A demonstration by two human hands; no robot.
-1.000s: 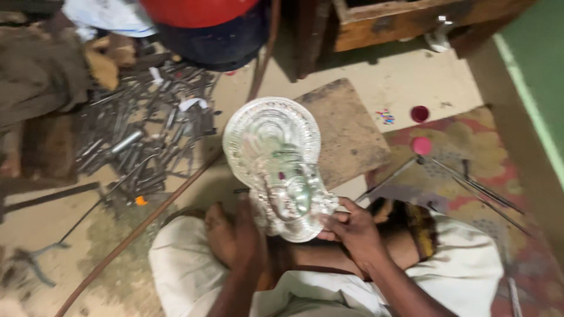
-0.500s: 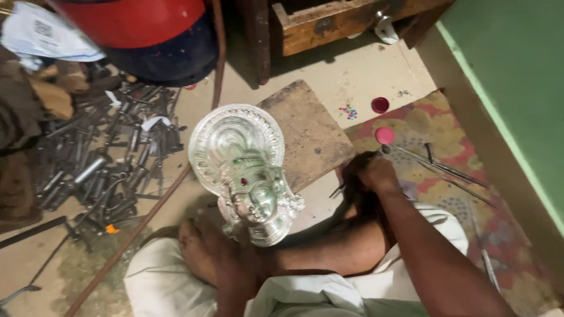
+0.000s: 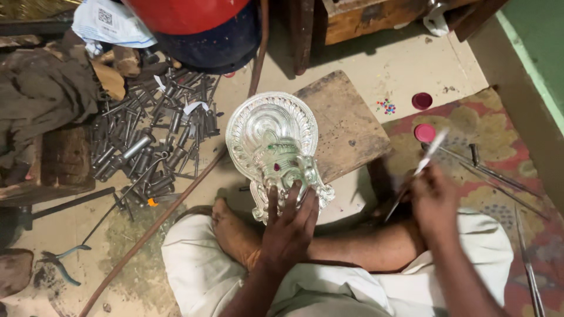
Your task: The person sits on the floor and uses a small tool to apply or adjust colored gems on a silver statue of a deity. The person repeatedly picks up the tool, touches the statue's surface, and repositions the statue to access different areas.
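A silver embossed face mask with a round halo crown (image 3: 271,141) rests against a worn wooden block (image 3: 346,120) in front of my crossed legs. My left hand (image 3: 288,226) holds the mask's lower part, fingers spread over it. My right hand (image 3: 433,199) is raised at the right and grips a thin pointed metal tool (image 3: 420,170), blurred by motion, above the patterned mat.
A heap of metal punches and chisels (image 3: 150,135) lies at the left. Thin rods (image 3: 487,170) and two small red caps (image 3: 424,132) sit on the red patterned mat (image 3: 511,147). A red and blue cylinder (image 3: 200,23) and wooden furniture (image 3: 376,17) stand at the top. Pliers (image 3: 61,264) lie at the lower left.
My right hand let go of the mask, reached to the mat at the right and came up holding a thin tool. My left hand moved up onto the mask.
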